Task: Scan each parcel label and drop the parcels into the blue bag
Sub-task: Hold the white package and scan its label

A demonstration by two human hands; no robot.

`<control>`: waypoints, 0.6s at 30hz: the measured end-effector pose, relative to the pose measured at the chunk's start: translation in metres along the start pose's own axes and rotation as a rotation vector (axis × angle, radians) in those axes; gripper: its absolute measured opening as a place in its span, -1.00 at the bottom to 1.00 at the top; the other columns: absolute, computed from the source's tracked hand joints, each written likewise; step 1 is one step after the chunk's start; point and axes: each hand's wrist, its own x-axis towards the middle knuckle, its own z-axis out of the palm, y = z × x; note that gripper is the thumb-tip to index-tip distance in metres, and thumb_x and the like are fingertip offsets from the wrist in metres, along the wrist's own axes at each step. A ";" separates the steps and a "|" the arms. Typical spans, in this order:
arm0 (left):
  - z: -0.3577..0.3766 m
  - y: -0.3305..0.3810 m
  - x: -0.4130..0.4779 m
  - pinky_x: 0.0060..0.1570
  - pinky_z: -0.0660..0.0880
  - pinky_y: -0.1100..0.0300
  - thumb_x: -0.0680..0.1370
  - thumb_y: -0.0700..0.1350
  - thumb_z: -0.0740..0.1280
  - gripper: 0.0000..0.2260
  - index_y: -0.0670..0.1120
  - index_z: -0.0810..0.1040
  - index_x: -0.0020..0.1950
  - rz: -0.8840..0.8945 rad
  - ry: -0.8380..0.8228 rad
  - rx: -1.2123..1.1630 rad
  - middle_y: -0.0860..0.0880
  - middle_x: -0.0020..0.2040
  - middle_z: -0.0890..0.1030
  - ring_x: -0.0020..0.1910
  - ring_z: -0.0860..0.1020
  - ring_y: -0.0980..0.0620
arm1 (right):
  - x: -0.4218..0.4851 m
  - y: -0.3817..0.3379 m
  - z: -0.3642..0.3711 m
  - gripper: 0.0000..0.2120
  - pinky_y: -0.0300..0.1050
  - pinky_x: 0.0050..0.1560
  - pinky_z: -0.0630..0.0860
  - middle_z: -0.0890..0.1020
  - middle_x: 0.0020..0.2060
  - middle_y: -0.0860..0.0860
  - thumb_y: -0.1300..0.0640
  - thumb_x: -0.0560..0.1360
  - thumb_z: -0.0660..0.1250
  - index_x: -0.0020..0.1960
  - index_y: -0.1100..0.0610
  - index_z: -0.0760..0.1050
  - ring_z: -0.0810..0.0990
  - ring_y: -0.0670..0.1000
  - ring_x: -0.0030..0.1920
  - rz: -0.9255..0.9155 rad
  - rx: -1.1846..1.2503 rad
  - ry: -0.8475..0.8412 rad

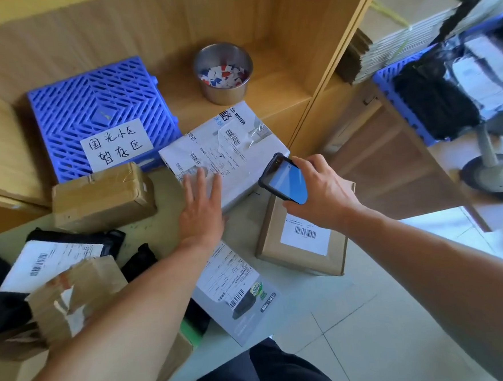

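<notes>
My left hand [201,211] lies flat, fingers spread, on the near edge of a large white water box [226,150] with shipping labels. My right hand [319,194] grips a black handheld scanner [285,178], its screen lit blue, held just right of that box. Below the scanner sits a brown carton with a white barcode label [303,246]. A flat white printed parcel [236,292] lies under my left forearm. At left are a taped brown box [102,197], a black bag with a white label [52,260] and a torn brown parcel [76,297]. No blue bag is visible.
A blue plastic grid panel with a handwritten sign [99,117] leans against the wooden shelf [319,75]. A steel cup of paper scraps [223,73] stands behind the white box. A blue crate with dark contents [411,104] and a chair base [493,170] are at right.
</notes>
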 end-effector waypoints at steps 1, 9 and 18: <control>0.001 -0.002 0.001 0.18 0.55 -0.11 0.56 -0.11 0.42 -0.19 0.09 -0.03 0.65 0.004 0.011 -0.016 -0.04 0.66 -0.15 0.62 -0.18 -0.23 | 0.000 0.000 0.001 -0.12 0.01 -0.04 0.54 0.39 0.20 0.03 -0.22 0.35 0.47 0.55 0.05 0.22 0.51 0.15 0.16 0.000 -0.004 -0.005; -0.013 -0.024 0.008 0.33 0.47 -0.12 0.52 -0.20 0.45 -0.25 -0.03 0.16 0.63 0.096 0.063 -0.054 -0.05 0.65 0.10 0.63 0.00 -0.18 | 0.008 -0.009 -0.007 -0.13 0.00 -0.04 0.51 0.39 0.18 0.03 -0.20 0.35 0.48 0.54 0.05 0.23 0.51 0.16 0.12 -0.020 -0.002 0.028; -0.039 -0.027 0.001 0.16 0.56 -0.11 0.50 -0.34 0.41 -0.42 -0.21 0.37 0.52 0.212 0.163 0.023 -0.18 0.55 0.35 0.57 0.22 -0.24 | 0.009 -0.013 -0.032 -0.16 0.03 -0.02 0.51 0.39 0.14 0.05 -0.18 0.35 0.47 0.53 0.03 0.23 0.51 0.19 0.12 -0.018 -0.031 0.061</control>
